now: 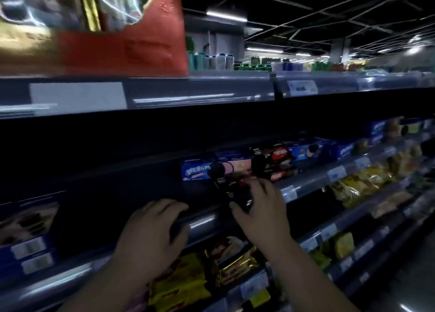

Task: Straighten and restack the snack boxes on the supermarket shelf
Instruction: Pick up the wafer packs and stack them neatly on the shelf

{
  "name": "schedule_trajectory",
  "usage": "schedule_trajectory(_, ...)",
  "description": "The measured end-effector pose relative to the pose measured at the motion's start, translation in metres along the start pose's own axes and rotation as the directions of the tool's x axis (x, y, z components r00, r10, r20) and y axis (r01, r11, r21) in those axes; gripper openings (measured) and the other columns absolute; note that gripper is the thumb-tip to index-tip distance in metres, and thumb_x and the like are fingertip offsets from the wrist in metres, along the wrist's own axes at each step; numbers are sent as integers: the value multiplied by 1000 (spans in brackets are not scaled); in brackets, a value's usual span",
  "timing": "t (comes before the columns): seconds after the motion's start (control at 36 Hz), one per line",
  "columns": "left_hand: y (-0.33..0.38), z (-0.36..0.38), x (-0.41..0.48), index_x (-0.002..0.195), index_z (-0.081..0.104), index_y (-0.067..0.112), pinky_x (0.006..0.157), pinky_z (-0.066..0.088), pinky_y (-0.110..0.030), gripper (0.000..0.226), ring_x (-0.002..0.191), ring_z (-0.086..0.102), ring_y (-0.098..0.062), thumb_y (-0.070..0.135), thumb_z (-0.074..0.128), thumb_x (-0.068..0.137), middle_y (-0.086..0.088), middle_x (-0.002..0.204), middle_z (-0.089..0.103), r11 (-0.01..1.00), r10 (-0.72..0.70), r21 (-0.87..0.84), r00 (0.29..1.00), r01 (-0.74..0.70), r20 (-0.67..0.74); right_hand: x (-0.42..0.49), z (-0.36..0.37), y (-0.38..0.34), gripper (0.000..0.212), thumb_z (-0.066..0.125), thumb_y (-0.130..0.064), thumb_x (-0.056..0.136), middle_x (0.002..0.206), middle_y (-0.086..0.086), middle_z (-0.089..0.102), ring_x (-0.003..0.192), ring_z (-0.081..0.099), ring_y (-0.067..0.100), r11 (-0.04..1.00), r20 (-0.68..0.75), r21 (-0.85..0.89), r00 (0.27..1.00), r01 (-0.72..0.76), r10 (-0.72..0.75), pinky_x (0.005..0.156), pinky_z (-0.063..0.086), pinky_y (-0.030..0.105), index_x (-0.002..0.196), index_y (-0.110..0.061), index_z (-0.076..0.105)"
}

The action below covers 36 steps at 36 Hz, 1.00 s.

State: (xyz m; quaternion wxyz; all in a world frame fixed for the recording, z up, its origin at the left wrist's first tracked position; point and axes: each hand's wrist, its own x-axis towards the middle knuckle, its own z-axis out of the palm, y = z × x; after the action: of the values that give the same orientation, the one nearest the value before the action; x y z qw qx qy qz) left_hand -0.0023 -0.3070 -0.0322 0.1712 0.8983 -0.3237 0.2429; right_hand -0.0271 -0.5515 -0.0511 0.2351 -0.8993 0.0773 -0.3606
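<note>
- The shelf (306, 177) that carries the snack boxes crosses the middle of the frame, rising toward the right. The scene is dim and blurred at the edges.
- A big red package (122, 41) fills the upper left, on the top shelf.
- Blue boxes (28, 245) with pale labels sit at the lower left edge, and yellow packets (179, 281) lie on the shelf below the hands.
- A long blue box (200, 170) lies at frame centre, its long axis running left to right along the shelf front.
- Just right of it stands a short stack of dark-and-red boxes (275, 161), with more blue boxes (313, 150) further right.
- The left hand (150, 236), lower centre, has its fingers curled over the shelf rail (200, 222); it carries no box that I can see.
- The right hand (261, 210) grips a small dark box (237, 195) with red print, held just below the blue box. Its long axis is too dark to read.
- The stack lies up and to the right of the held box, close by, and the right hand is plainly the nearer one. Judging from that, the box likely belongs on that stack, turned to match it.
</note>
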Motion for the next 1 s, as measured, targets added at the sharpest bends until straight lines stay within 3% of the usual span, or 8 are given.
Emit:
schedule_trajectory(0.11,19,29,37,128,54,38,83,50,-32,53,103,54,-8,61,39,83,17,119,58,995,-95,-5,995,96,34,28,-2,40,71,57,-63,80,143,6,40,130,31,28,999,121,-41,993,9,-4,110,29,40,139,-27,43)
schedule_trajectory(0.19,31,44,59,132,48,40,84,51,-34,57,106,53,-9,65,35,82,16,124,56,989,-141,39,989,140,50,42,2,57,77,45,-74,74,147,6,35,136,24,28,998,183,-13,982,58,-54,117,18,45,138,-31,43)
schedule_trajectory(0.28,40,54,69,135,43,41,83,49,-31,59,108,54,-10,68,32,84,16,128,55,978,-178,122,983,171,54,47,13,68,67,46,-71,77,139,6,48,134,34,27,985,154,-24,974,170,-164,118,11,50,129,-29,54)
schedule_trajectory(0.5,43,60,60,129,51,34,59,49,-27,57,82,65,-14,69,39,86,10,100,69,933,-221,286,975,219,-24,43,20,67,54,48,-58,85,132,7,58,123,48,27,952,150,-20,942,307,-300,117,12,54,127,-25,57)
schedule_trajectory(0.67,47,57,58,136,47,28,69,55,-33,63,97,65,-18,66,44,85,4,128,60,931,-225,287,974,227,-40,39,19,58,60,43,-60,85,136,4,54,123,51,25,931,238,22,903,363,-358,119,7,52,134,-25,50)
schedule_trajectory(0.86,47,58,58,136,47,30,65,55,-32,66,93,68,-18,70,40,84,2,133,57,915,-258,310,965,258,-41,40,15,51,70,43,-67,82,146,-2,44,134,39,20,884,288,123,837,450,-466,120,1,49,142,-30,41)
schedule_trajectory(0.92,46,60,59,136,48,31,66,55,-33,68,94,68,-20,71,37,84,1,134,57,906,-272,328,962,267,-32,45,11,55,69,45,-69,82,144,-9,45,132,39,14,884,240,188,852,429,-465,120,2,46,141,-34,41)
schedule_trajectory(1.0,44,61,58,135,51,31,67,56,-34,69,96,68,-23,74,31,85,-1,135,57,890,-285,367,959,270,-14,61,4,67,60,50,-66,83,135,-11,51,124,45,14,910,123,182,910,372,-396,116,18,49,134,-35,48)
